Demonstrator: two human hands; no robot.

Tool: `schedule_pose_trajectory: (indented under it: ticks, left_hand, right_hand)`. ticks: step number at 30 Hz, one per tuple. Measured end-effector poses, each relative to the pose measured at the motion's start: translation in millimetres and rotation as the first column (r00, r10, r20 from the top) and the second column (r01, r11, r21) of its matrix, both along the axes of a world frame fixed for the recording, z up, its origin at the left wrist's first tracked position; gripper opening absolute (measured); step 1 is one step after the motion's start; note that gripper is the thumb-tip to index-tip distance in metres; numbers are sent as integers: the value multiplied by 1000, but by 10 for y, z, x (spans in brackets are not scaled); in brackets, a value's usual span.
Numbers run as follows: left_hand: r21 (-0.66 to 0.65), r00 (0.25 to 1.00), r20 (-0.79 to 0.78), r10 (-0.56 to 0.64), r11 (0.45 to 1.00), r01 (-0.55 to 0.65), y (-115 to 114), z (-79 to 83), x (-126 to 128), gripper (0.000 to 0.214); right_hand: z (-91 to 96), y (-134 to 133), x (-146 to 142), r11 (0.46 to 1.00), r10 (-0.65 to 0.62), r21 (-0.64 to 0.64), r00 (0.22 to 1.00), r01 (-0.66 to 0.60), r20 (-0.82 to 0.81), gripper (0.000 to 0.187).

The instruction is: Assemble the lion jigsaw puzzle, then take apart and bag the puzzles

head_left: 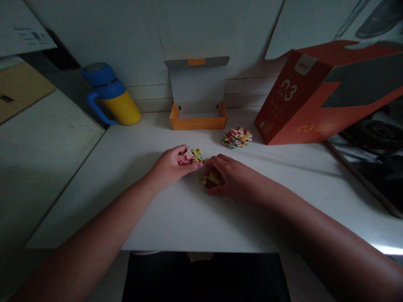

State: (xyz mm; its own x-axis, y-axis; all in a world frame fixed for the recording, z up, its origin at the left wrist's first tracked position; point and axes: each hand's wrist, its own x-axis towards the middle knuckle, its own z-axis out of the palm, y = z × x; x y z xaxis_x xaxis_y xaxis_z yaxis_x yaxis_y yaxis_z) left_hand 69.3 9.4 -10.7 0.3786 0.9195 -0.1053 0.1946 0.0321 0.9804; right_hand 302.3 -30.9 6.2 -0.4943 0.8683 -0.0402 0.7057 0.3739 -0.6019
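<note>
My left hand (173, 165) is closed around several puzzle pieces (189, 156) with pink, dark red and green prints. Just to its right, my right hand (225, 174) curls its fingers over more puzzle pieces (211, 180), low over the white table; its palm hides part of them. Beyond both hands, a loose pile of puzzle pieces (237, 137) is stacked on the table. Behind that pile and to the left stands an orange cardboard box (198, 123), its lid raised and its pale inside showing.
A blue and yellow jug (118, 100) stands at the back left of the white table (132, 140). A large red box (296, 100) marked 03 leans at the right, near a dark object (371, 155). A pale wall runs along the back.
</note>
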Motion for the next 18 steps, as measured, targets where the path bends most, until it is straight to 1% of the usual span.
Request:
schedule_pose_trajectory:
  ticks: [2, 3, 4, 6, 8, 9, 10, 11, 13, 14, 16, 17, 18]
  left_hand:
    - [26, 1000, -7, 3, 1000, -2, 4, -3, -1, 46]
    - [32, 1000, -6, 0, 999, 0, 6, -4, -3, 45]
    - [32, 1000, -3, -5, 999, 5, 7, -3, -4, 45]
    - [22, 1000, 1, -5, 1000, 5, 5, 7, -5, 44]
    - [7, 1000, -8, 3, 1000, -3, 1, 24, -4, 43]
    - [3, 1000, -12, 9, 1000, -8, 0, 31, -4, 43]
    - [0, 1000, -12, 13, 1000, -13, -1, 36, -4, 43]
    - [-3, 1000, -5, 14, 1000, -14, -2, 38, -4, 43]
    - [-18, 1000, 16, 7, 1000, -6, -6, 28, 2, 44]
    - [-31, 1000, 23, 8, 1000, -8, -12, 18, 10, 44]
    - [-72, 999, 33, 8, 997, -6, -36, -8, 42, 43]
    - [-103, 999, 37, 0, 995, 4, -54, -20, 67, 43]
    - [-136, 999, 51, -8, 991, 15, -76, -31, 94, 44]
  right_hand:
    - [17, -6, -4, 999, -27, -22, 999, 26, -46, 60]
    - [27, -5, -1, 999, -41, -32, 997, 39, -62, 63]
    - [36, 0, 8, 998, -52, -45, 996, 48, -74, 62]
    - [45, 19, 41, 992, -74, -112, 992, 62, -103, 47]
    - [39, 49, 89, 967, -131, -235, 982, 96, -138, 28]
    - [34, 66, 113, 950, -168, -289, 974, 118, -155, 22]
    - [28, 81, 134, 934, -212, -327, 961, 146, -177, 22]
    - [24, 94, 149, 920, -256, -353, 943, 170, -213, 26]
    - [25, 105, 156, 891, -335, -419, 874, 173, -353, 38]
    - [29, 102, 146, 871, -376, -469, 812, 146, -447, 44]
    - [38, 86, 102, 830, -458, -553, 647, 65, -610, 50]
    - [40, 77, 72, 821, -487, -570, 570, 41, -661, 51]
    - [37, 69, 39, 821, -507, -570, 514, 43, -692, 51]
